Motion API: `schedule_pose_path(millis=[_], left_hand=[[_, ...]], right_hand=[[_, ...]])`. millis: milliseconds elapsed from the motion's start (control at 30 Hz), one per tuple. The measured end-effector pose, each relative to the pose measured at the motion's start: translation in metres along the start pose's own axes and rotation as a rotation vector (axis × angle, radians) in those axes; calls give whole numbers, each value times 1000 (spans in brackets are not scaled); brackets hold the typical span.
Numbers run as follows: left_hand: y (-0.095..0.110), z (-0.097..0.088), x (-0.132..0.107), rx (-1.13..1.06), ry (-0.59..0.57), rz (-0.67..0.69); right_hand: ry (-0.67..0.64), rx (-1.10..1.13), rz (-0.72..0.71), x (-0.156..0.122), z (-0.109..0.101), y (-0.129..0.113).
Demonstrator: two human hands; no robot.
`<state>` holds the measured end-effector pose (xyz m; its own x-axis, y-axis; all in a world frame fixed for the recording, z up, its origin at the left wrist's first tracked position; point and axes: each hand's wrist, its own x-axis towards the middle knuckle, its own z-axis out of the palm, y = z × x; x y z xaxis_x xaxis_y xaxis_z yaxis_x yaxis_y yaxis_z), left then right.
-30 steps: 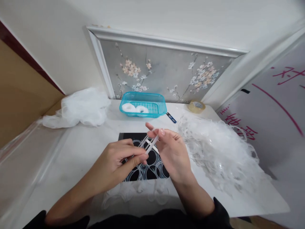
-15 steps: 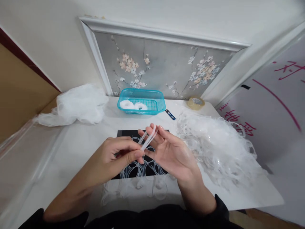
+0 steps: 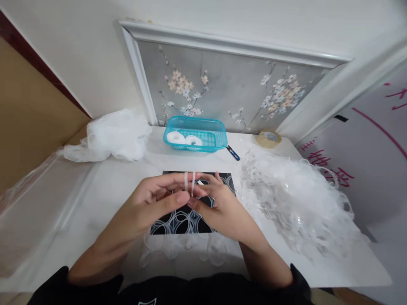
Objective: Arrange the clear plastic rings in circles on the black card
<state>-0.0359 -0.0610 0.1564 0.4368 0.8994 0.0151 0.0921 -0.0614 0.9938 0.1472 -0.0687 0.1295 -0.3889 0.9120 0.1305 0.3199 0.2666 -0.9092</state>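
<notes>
Narrow white bands [image 3: 186,182], looking like a soft plastic loop, stand upright between my hands over the dark mat. My left hand [image 3: 155,201] has its fingers stretched through the loop, with the thumb bent in against its lower end. From the other side my right hand [image 3: 224,205] meets it, thumb at the bottom of the band and fingers reaching behind. The fingertips overlap, so part of the grip is hidden. Beneath them lies a black mat [image 3: 178,226] patterned with pale circles. Several clear rings [image 3: 216,252] lie along its near edge.
A blue basket [image 3: 222,137] at the back holds two white rolled rings [image 3: 193,140]. Beside it are blue-handled snips [image 3: 233,153] and a tape roll [image 3: 269,139]. A large heap of clear loops [image 3: 295,199] covers the right; a white bundle [image 3: 117,133] sits left.
My right hand has turned from palm-up, fingers spread, to back-up with its thumb at the loop. The bands have gone from slanted to upright. The view has shifted slightly left.
</notes>
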Motion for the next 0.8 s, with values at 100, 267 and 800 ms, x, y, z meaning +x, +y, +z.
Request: schedule_pose_path(millis=[100, 267, 800], left_hand=[[5, 1, 2, -27, 13, -54], [6, -5, 6, 179, -150, -110], [5, -10, -1, 486, -75, -5]], right_hand=[[-42, 331, -30, 3, 0, 7], [-28, 860, -93, -4, -1, 1], [88, 668, -262, -9, -4, -5]])
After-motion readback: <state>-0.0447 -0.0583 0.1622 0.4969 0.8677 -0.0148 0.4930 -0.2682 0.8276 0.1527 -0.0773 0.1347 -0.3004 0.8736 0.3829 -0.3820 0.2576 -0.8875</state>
